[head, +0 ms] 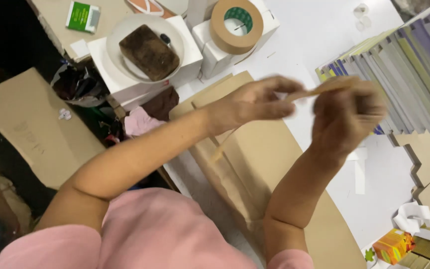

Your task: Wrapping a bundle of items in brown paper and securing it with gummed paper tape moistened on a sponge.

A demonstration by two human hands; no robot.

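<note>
White worktable strewn with brown paper sheets | thin paper strip held raised over the sheets, at 1 o'clock from frame centre | left hand pinched on strip | right hand closed on strip, blurred | step judged: strip being pulled taut or creased; steady grip needed next | tape roll at 12 o'clock

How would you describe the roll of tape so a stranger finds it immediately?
Look at the white table, top centre, behind the hands. On a white box lies the roll of tape, a flat brown ring with a green core, unlike the round white bowl beside it.
</note>
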